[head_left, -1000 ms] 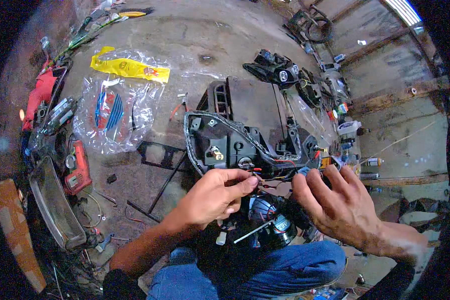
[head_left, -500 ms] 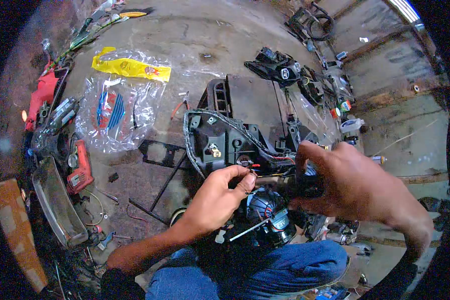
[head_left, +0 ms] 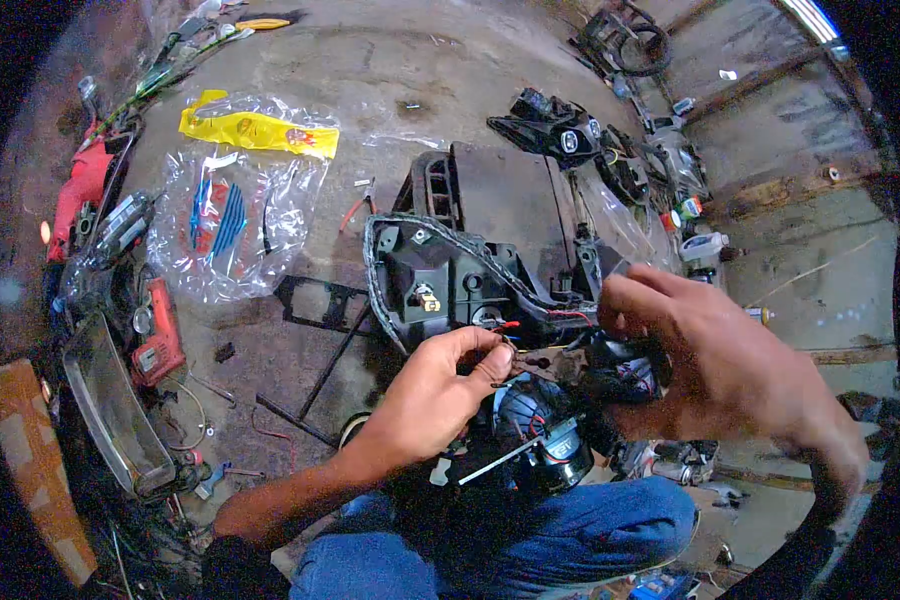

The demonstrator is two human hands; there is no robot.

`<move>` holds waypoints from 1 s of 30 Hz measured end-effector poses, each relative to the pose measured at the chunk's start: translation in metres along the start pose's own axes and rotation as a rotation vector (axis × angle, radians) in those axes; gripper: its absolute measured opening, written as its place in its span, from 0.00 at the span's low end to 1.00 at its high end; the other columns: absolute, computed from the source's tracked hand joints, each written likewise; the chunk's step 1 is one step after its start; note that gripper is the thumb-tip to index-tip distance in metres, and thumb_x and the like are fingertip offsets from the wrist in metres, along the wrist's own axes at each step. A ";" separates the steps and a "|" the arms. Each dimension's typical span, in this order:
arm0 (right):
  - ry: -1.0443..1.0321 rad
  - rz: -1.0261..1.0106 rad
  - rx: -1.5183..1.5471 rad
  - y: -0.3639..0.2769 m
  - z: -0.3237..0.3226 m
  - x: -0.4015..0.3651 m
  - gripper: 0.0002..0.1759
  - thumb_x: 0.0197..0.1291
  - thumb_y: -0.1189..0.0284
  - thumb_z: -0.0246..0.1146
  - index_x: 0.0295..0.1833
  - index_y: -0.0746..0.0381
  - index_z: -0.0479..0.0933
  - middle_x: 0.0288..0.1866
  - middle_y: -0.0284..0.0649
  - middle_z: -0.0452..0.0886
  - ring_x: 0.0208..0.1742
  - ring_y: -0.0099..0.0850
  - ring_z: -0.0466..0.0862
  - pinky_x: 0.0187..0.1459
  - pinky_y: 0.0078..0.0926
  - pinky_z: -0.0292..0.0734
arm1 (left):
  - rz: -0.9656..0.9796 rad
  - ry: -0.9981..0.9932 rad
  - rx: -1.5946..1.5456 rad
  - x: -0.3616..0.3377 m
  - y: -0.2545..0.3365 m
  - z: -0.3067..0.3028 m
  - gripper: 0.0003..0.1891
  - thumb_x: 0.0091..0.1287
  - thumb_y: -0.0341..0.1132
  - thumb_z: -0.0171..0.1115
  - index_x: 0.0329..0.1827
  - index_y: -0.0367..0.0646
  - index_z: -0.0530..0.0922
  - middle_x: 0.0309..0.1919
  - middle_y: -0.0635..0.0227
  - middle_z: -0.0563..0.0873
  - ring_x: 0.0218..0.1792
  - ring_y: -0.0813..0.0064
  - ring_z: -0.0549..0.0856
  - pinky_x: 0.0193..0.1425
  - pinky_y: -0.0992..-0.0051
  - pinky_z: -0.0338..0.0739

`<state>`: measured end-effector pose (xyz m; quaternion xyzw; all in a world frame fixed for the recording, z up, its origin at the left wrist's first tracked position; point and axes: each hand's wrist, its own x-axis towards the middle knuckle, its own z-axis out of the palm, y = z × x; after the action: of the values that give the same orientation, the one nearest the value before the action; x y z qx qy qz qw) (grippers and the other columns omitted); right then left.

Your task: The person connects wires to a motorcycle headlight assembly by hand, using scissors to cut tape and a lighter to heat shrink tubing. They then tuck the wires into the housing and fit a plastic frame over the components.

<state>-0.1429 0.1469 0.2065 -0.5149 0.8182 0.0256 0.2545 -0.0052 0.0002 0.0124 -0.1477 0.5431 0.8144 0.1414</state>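
Thumb and index finger of my left hand [head_left: 440,385] are pinched on a thin wire at the near edge of a black plastic housing [head_left: 450,275]. A braided cable [head_left: 500,268] runs along that housing, and a red-tipped wire [head_left: 510,324] lies just beyond my fingers. My right hand [head_left: 710,350] is raised at the housing's right side, blurred, with fingers curled; what it holds, if anything, cannot be made out. Below and between my hands sits a round lamp unit [head_left: 560,450] with a metal strip [head_left: 500,463] across it, above my jeans.
A clear plastic bag [head_left: 295,210] with a yellow strip [head_left: 260,132] lies at the upper left. Further left are a red power tool [head_left: 160,335] and a long tray-like part [head_left: 120,415]. Black parts [head_left: 545,135] and bottles [head_left: 703,247] line the right side.
My right hand has moved slightly away from the housing's near edge, uncovering more of the dark parts beside it. My left hand keeps its pinch in nearly the same place.
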 end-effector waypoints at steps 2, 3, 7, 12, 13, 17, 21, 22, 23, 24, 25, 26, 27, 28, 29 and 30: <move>0.025 0.031 -0.085 -0.014 -0.004 -0.001 0.27 0.50 0.65 0.78 0.53 0.63 0.77 0.46 0.48 0.79 0.44 0.54 0.84 0.43 0.47 0.80 | -0.047 -0.019 -0.049 -0.001 0.001 -0.002 0.15 0.82 0.47 0.59 0.56 0.44 0.77 0.20 0.84 0.71 0.17 0.88 0.68 0.20 0.79 0.60; 0.024 0.065 -0.099 -0.022 -0.006 -0.002 0.24 0.52 0.65 0.78 0.52 0.63 0.78 0.46 0.48 0.79 0.44 0.55 0.84 0.43 0.47 0.80 | -0.045 -0.020 -0.057 -0.001 -0.001 -0.002 0.15 0.82 0.47 0.59 0.56 0.44 0.77 0.20 0.84 0.71 0.17 0.88 0.68 0.20 0.79 0.60; -0.029 0.118 -0.092 -0.027 -0.008 -0.006 0.17 0.62 0.63 0.73 0.48 0.63 0.80 0.39 0.48 0.81 0.41 0.57 0.83 0.42 0.46 0.80 | -0.007 -0.017 -0.039 -0.001 0.002 -0.001 0.15 0.83 0.47 0.58 0.55 0.44 0.77 0.20 0.84 0.72 0.17 0.88 0.68 0.20 0.79 0.59; -0.293 0.376 0.198 -0.020 -0.020 0.009 0.22 0.75 0.55 0.64 0.53 0.65 0.84 0.29 0.44 0.86 0.29 0.47 0.87 0.36 0.42 0.83 | 0.045 0.009 0.004 0.001 -0.003 0.001 0.15 0.83 0.47 0.58 0.56 0.43 0.78 0.21 0.83 0.73 0.18 0.89 0.69 0.21 0.79 0.60; -0.366 0.487 0.286 -0.021 -0.024 0.013 0.24 0.77 0.54 0.61 0.55 0.66 0.85 0.28 0.44 0.88 0.26 0.45 0.87 0.35 0.40 0.85 | 0.062 0.010 0.008 0.002 -0.007 0.001 0.16 0.83 0.47 0.58 0.56 0.43 0.78 0.21 0.83 0.73 0.18 0.89 0.69 0.21 0.80 0.60; -0.490 0.803 0.771 -0.016 -0.030 0.018 0.30 0.75 0.49 0.64 0.65 0.64 0.80 0.35 0.37 0.90 0.26 0.26 0.85 0.28 0.28 0.83 | 0.085 0.021 0.019 0.004 -0.009 0.001 0.17 0.83 0.48 0.58 0.57 0.41 0.79 0.23 0.82 0.75 0.19 0.89 0.70 0.22 0.79 0.61; -0.396 0.575 0.727 -0.006 -0.015 0.006 0.39 0.61 0.60 0.79 0.72 0.62 0.68 0.43 0.40 0.87 0.29 0.24 0.84 0.25 0.25 0.80 | 0.061 0.041 0.053 0.001 -0.004 0.001 0.18 0.82 0.48 0.59 0.58 0.40 0.78 0.23 0.81 0.75 0.20 0.89 0.70 0.22 0.79 0.62; -0.447 0.578 0.715 -0.015 -0.023 0.010 0.44 0.57 0.64 0.82 0.72 0.61 0.65 0.45 0.40 0.86 0.31 0.25 0.84 0.25 0.26 0.80 | 0.064 0.045 0.065 0.001 -0.004 0.002 0.18 0.82 0.48 0.59 0.58 0.40 0.78 0.23 0.81 0.75 0.20 0.89 0.71 0.22 0.79 0.62; -0.453 0.631 0.711 -0.020 -0.027 0.011 0.43 0.53 0.66 0.84 0.69 0.61 0.67 0.48 0.41 0.83 0.35 0.27 0.85 0.27 0.26 0.81 | 0.064 0.045 0.067 0.001 -0.003 0.002 0.18 0.82 0.48 0.59 0.58 0.40 0.78 0.23 0.81 0.75 0.20 0.89 0.71 0.22 0.79 0.62; -0.434 0.650 0.709 -0.021 -0.027 0.012 0.42 0.51 0.68 0.85 0.67 0.61 0.68 0.48 0.41 0.82 0.36 0.28 0.85 0.28 0.26 0.82 | 0.064 0.045 0.070 0.002 -0.003 0.003 0.18 0.82 0.48 0.59 0.57 0.40 0.78 0.23 0.81 0.75 0.20 0.89 0.71 0.22 0.79 0.62; -0.416 0.668 0.706 -0.023 -0.027 0.012 0.41 0.48 0.70 0.85 0.64 0.62 0.69 0.49 0.41 0.81 0.38 0.29 0.86 0.30 0.27 0.82 | 0.059 0.043 0.063 0.002 -0.003 0.003 0.18 0.82 0.48 0.59 0.57 0.40 0.79 0.23 0.81 0.75 0.20 0.89 0.70 0.22 0.79 0.62; -0.374 0.653 0.706 -0.023 -0.027 0.012 0.39 0.48 0.71 0.84 0.63 0.63 0.70 0.48 0.41 0.81 0.37 0.29 0.86 0.31 0.27 0.82 | 0.056 0.037 0.058 0.002 -0.002 0.003 0.18 0.82 0.48 0.59 0.57 0.40 0.79 0.23 0.82 0.75 0.19 0.89 0.70 0.22 0.79 0.62; -0.322 0.586 0.681 -0.021 -0.025 0.011 0.37 0.49 0.72 0.84 0.62 0.63 0.71 0.46 0.41 0.82 0.36 0.28 0.85 0.32 0.28 0.82 | 0.052 0.030 0.052 0.002 -0.002 0.002 0.17 0.82 0.47 0.59 0.57 0.40 0.79 0.23 0.82 0.74 0.19 0.89 0.70 0.22 0.79 0.62; -0.270 0.520 0.653 -0.019 -0.023 0.010 0.34 0.49 0.73 0.83 0.60 0.64 0.73 0.44 0.41 0.82 0.35 0.28 0.85 0.33 0.29 0.81 | 0.050 0.020 0.048 0.002 -0.001 0.002 0.17 0.82 0.47 0.59 0.56 0.40 0.79 0.22 0.82 0.74 0.19 0.89 0.70 0.22 0.79 0.62; -0.212 0.406 0.599 -0.010 -0.018 0.006 0.31 0.50 0.72 0.81 0.58 0.65 0.75 0.42 0.41 0.83 0.34 0.27 0.85 0.33 0.30 0.80 | 0.052 0.019 0.045 0.002 -0.002 0.001 0.17 0.83 0.47 0.59 0.56 0.40 0.79 0.22 0.82 0.74 0.19 0.89 0.70 0.22 0.78 0.62; -0.147 0.297 0.521 -0.005 -0.013 0.003 0.28 0.52 0.71 0.81 0.55 0.66 0.77 0.40 0.40 0.83 0.33 0.27 0.84 0.34 0.31 0.79 | 0.055 0.017 0.042 0.001 -0.002 0.001 0.17 0.83 0.47 0.59 0.56 0.40 0.79 0.22 0.82 0.74 0.19 0.89 0.70 0.22 0.78 0.62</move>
<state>-0.1450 0.1384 0.2176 -0.3036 0.8430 -0.1110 0.4298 -0.0057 0.0018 0.0101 -0.1366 0.5651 0.8051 0.1174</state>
